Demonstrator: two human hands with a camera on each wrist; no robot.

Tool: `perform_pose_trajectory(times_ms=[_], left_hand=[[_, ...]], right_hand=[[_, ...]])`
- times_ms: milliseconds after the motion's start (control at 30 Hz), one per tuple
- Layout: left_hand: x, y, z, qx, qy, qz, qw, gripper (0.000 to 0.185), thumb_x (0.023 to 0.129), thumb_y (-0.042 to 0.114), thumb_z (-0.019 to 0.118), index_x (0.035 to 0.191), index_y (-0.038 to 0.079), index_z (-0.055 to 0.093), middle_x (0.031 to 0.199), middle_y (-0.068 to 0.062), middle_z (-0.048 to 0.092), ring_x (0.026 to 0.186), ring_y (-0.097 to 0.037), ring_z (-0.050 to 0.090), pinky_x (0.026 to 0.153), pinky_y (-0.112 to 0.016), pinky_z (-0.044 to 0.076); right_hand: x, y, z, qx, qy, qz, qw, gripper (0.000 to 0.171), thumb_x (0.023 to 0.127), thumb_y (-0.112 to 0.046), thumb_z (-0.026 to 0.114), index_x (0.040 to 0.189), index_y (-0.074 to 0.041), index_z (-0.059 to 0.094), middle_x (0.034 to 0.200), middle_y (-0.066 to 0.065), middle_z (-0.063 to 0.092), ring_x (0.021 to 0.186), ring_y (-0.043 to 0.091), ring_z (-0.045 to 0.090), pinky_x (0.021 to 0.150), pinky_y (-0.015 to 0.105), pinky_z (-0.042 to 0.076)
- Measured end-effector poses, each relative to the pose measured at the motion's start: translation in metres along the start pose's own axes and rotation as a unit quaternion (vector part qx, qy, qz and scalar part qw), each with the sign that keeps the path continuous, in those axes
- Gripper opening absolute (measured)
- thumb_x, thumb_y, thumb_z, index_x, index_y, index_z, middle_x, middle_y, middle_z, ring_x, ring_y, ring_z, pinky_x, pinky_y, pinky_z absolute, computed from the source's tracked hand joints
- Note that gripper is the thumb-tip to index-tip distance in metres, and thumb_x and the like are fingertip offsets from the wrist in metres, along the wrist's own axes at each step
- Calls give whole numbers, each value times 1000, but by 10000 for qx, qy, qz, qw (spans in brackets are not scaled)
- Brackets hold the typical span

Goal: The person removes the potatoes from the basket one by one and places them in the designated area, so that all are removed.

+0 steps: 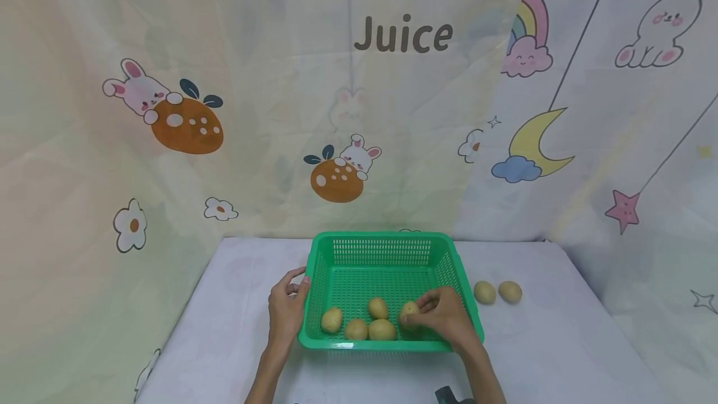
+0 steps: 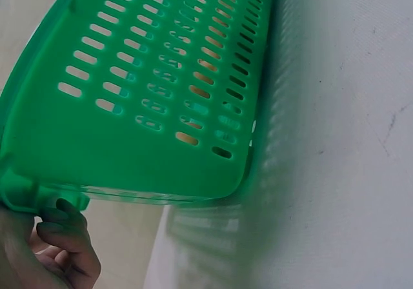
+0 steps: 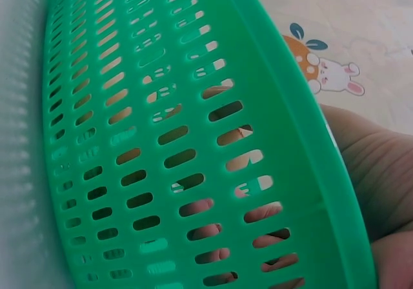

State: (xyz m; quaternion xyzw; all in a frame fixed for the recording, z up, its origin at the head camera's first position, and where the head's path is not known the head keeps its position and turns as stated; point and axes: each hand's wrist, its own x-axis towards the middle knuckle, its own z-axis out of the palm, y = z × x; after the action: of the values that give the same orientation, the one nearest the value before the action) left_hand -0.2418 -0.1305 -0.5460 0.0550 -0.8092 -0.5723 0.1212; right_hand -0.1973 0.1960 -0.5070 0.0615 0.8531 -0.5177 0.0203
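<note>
A green plastic basket (image 1: 387, 345) with slotted walls stands on the table. My left hand (image 1: 287, 307) pinches its left rim; in the left wrist view, curled fingers (image 2: 68, 237) hold the rim's edge. Inside the basket, my right hand (image 1: 445, 317) grips a potato (image 1: 409, 312) near the front right. More small potatoes lie on the basket floor to its left, among them one potato (image 1: 331, 320) by the left wall and another (image 1: 378, 308) near the middle. In the right wrist view the basket wall (image 3: 284, 128) covers most of the right hand (image 3: 381, 173).
Two loose potatoes (image 1: 497, 292) sit side by side on the white tablecloth (image 1: 538, 348), just right of the basket. A printed cloth (image 1: 269, 80) hangs behind the table. A dark object (image 1: 447, 395) shows at the bottom edge, beside the right wrist.
</note>
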Motion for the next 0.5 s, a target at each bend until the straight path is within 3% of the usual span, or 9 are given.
perform_pose_trajectory(times_ms=[500], left_hand=[[0,2,0,43,0,-15,10000,33,110,17,65,141,8,71,76,-8,72,61,-15,70,62,-24,53]], right_hand=[[1,0,-1,235,62,11,9997,36,70,-15,101,93,2,80,87,11,78,79,20,72,71,30,60]])
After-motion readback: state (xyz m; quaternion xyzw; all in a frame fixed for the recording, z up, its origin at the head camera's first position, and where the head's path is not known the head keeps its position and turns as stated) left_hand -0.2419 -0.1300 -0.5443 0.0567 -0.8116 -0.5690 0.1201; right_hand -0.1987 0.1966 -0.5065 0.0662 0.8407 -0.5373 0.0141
